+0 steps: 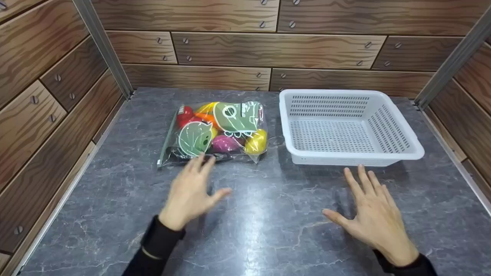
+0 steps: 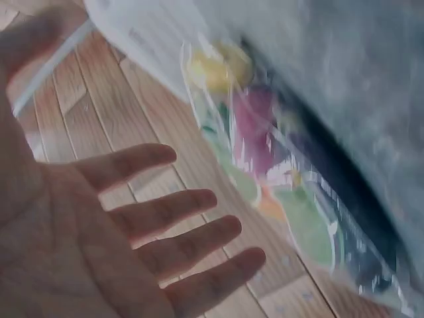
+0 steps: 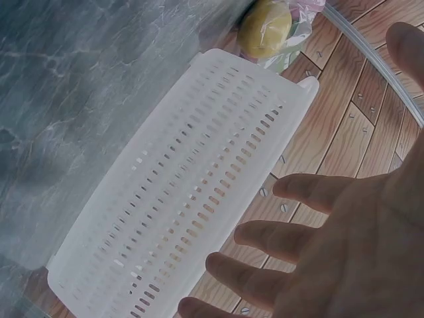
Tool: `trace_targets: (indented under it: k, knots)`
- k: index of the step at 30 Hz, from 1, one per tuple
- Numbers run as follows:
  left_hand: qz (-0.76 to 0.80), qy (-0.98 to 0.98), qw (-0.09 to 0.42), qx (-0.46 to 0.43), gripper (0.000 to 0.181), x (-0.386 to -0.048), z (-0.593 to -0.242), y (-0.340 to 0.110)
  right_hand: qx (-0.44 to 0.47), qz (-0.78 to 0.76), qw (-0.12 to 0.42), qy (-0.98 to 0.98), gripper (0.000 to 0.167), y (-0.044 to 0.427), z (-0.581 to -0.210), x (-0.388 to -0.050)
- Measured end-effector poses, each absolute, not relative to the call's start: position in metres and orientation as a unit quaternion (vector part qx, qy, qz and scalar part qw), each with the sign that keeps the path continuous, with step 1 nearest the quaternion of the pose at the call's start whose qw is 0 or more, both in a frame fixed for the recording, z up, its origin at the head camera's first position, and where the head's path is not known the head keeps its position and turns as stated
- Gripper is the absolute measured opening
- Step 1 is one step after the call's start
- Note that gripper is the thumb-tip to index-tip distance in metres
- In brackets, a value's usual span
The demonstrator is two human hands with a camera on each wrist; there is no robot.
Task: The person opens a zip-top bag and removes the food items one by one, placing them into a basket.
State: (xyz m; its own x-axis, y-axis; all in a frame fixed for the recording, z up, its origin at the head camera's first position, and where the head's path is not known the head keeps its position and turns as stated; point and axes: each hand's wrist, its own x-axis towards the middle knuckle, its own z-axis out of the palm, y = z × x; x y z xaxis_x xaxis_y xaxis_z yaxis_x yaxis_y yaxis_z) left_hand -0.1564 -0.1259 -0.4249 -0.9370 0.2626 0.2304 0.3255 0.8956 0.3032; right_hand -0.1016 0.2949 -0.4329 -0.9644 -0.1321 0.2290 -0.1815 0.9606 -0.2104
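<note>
i'd judge this the reaching step: left hand [image 1: 190,193] spread and bare beside the clear bag [image 1: 220,130], right hand [image 1: 372,218] likewise in front of the basket [image 1: 353,156]. taking hold would call for a hand curling round the bag. it lies just left of the basket, glossy and plump with red, yellow, orange and pink pieces [image 1: 226,143], zip strip [image 1: 168,137] farthest from the basket.

Possibly lab booth [image 1: 102,44]: wood-print panels [image 1: 245,48]
</note>
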Motion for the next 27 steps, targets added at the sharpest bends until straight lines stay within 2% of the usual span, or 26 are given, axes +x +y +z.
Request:
trace_targets:
  k: [7,14,19,27]
  knots:
    - [-0.224,-0.967,0.069,-0.099,0.083,-0.201,-0.402,-0.170,0.078,0.120,0.111,-0.984,0.111,0.296,-0.431,-0.102]
    - [-0.278,-0.960,0.034,-0.017,0.075,-0.246,-0.420,-0.226,0.081,0.108,0.116,-0.984,0.111,0.294,-0.431,-0.105]
    - [-0.283,-0.959,0.005,0.020,0.074,-0.263,-0.437,-0.246,0.080,0.111,0.108,-0.985,0.111,0.294,-0.433,-0.104]
    - [-0.306,-0.947,-0.057,0.077,0.073,-0.274,-0.446,-0.250,0.076,0.114,0.110,-0.984,0.110,0.294,-0.434,-0.102]
